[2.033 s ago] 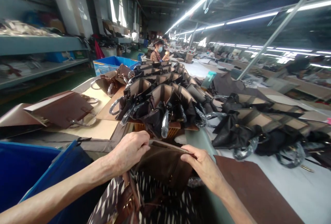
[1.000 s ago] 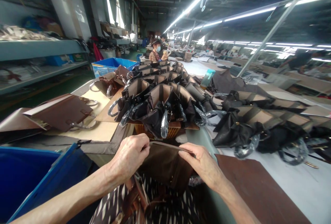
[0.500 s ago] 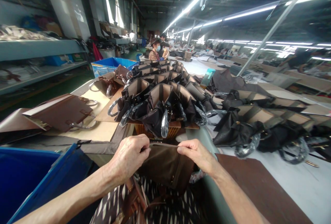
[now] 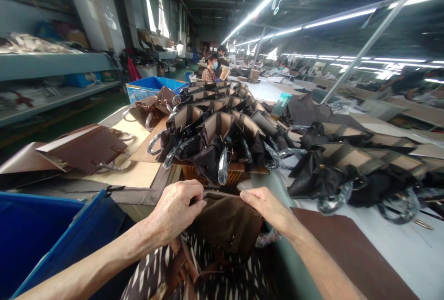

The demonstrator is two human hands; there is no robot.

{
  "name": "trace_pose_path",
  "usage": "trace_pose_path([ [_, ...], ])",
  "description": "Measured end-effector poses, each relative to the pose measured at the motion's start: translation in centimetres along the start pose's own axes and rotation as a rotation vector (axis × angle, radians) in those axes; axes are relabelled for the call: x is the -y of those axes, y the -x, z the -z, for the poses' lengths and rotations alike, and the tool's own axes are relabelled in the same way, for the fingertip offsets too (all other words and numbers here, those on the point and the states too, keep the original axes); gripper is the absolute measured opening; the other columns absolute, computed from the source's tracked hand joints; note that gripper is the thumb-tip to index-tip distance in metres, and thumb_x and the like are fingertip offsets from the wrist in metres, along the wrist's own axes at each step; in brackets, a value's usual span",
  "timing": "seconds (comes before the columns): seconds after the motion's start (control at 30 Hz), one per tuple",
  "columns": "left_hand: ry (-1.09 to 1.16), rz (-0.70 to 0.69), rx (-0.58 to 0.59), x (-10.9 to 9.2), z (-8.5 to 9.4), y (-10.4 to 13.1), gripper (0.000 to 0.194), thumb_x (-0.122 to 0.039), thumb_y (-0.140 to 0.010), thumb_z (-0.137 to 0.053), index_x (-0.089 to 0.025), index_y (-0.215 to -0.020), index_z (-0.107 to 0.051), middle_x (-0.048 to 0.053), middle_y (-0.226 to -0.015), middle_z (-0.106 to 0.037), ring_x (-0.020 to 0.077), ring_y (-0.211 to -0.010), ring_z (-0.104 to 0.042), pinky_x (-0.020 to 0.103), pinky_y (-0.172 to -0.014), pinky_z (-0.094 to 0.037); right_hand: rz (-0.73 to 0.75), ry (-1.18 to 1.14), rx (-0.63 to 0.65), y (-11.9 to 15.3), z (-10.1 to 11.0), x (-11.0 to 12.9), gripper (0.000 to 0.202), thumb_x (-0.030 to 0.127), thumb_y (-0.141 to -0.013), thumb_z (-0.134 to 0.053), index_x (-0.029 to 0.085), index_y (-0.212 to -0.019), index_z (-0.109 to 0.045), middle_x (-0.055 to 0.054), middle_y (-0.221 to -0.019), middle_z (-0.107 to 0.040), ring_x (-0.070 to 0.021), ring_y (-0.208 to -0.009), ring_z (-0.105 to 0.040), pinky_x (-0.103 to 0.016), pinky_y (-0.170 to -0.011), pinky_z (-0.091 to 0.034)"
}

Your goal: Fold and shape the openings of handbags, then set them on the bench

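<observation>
Between my hands hangs a dark brown handbag [image 4: 225, 223], its upper edge drawn out sideways above my lap. My left hand [image 4: 180, 205] is closed on the left end of that edge. At the right end, my right hand [image 4: 262, 200] pinches the same edge between thumb and fingers. A zip line shows on the bag's brown face. One plastic-wrapped handle [image 4: 267, 238] sticks out below my right hand. Brown straps [image 4: 183, 263] lie under the bag on patterned cloth; what they belong to is partly hidden.
Several black handbags [image 4: 211, 138] with wrapped handles crowd the table ahead, and more black bags [image 4: 347, 166] stand at right. Brown bags [image 4: 86, 150] lie at left. A blue bin [image 4: 65, 235] is by my left arm. A brown sheet [image 4: 347, 244] lies right. A masked person [image 4: 210, 69] is farther off.
My view has shifted slightly, moving the scene a little rightward. Both hands keep their hold on the bag's edge, which now sags slightly.
</observation>
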State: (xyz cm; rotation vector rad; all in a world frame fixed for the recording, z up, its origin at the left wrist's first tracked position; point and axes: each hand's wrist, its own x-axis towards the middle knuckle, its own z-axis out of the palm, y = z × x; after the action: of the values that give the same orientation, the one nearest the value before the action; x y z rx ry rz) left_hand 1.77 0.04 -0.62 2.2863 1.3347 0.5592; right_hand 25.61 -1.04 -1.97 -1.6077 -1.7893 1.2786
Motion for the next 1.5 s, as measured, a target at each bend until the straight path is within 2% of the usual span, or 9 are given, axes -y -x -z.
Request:
trace_pose_path([
  [0.37,-0.056,0.060,0.068,0.0,0.6,-0.2,0.017,-0.025,-0.073,-0.050,-0.018,-0.057,-0.050,-0.002,-0.064,-0.056,0.0128,-0.064,-0.050,0.023,-0.062,-0.033,-0.069,-0.149,0.106,-0.3,0.0,0.1,0.048,0.059,-0.077,-0.045,0.017,-0.054,-0.042,0.007,-0.047,-0.032,-0.0063,-0.044,-0.023,-0.022,-0.044,-0.018],
  [0.47,-0.057,0.069,0.095,-0.2,0.8,-0.4,0.017,-0.025,-0.072,-0.049,-0.018,-0.057,-0.051,-0.002,-0.062,-0.055,0.0125,-0.063,-0.049,0.022,-0.061,-0.033,-0.072,-0.117,0.092,-0.5,0.1,-0.1,0.048,0.059,-0.076,-0.046,0.017,-0.053,-0.041,0.007,-0.048,-0.031,-0.0063,-0.045,-0.023,-0.022,-0.044,-0.018],
  [0.73,0.013,-0.021,0.122,0.0,1.1,-0.3,0.015,-0.022,-0.071,-0.050,-0.018,-0.057,-0.052,-0.002,-0.069,-0.057,0.0139,-0.072,-0.051,0.023,-0.066,-0.035,-0.074,-0.119,0.115,-1.2,0.2,-0.2,0.045,0.054,-0.078,-0.046,0.018,-0.053,-0.038,0.008,-0.046,-0.030,-0.0060,-0.043,-0.024,-0.022,-0.042,-0.016],
  [0.93,-0.027,0.027,0.080,0.2,0.8,-0.2,0.014,-0.022,-0.072,-0.050,-0.018,-0.059,-0.049,-0.002,-0.067,-0.055,0.0137,-0.068,-0.051,0.023,-0.064,-0.035,-0.027,-0.060,0.090,-0.7,0.1,0.1,0.045,0.055,-0.079,-0.044,0.018,-0.054,-0.036,0.007,-0.049,-0.026,-0.0066,-0.046,-0.021,-0.022,-0.043,-0.015],
  [1.2,-0.050,0.076,-0.041,0.4,-0.5,-0.1,0.015,-0.016,-0.067,-0.050,-0.018,-0.057,-0.039,-0.005,-0.060,-0.049,0.0107,-0.060,-0.045,0.022,-0.057,-0.029,-0.081,0.014,-0.025,0.1,-0.8,0.2,0.044,0.055,-0.081,-0.039,0.018,-0.058,-0.039,0.006,-0.053,-0.027,-0.0080,-0.050,-0.024,-0.023,-0.046,-0.017],
  [1.5,-0.091,0.059,-0.053,0.6,-1.0,-0.6,0.014,-0.014,-0.066,-0.046,-0.018,-0.057,-0.036,-0.005,-0.058,-0.044,0.0103,-0.056,-0.040,0.023,-0.053,-0.023,-0.107,0.036,-0.058,0.4,-1.1,0.4,0.045,0.057,-0.080,-0.039,0.019,-0.057,-0.037,0.006,-0.053,-0.026,-0.0082,-0.049,-0.026,-0.023,-0.046,-0.017],
])
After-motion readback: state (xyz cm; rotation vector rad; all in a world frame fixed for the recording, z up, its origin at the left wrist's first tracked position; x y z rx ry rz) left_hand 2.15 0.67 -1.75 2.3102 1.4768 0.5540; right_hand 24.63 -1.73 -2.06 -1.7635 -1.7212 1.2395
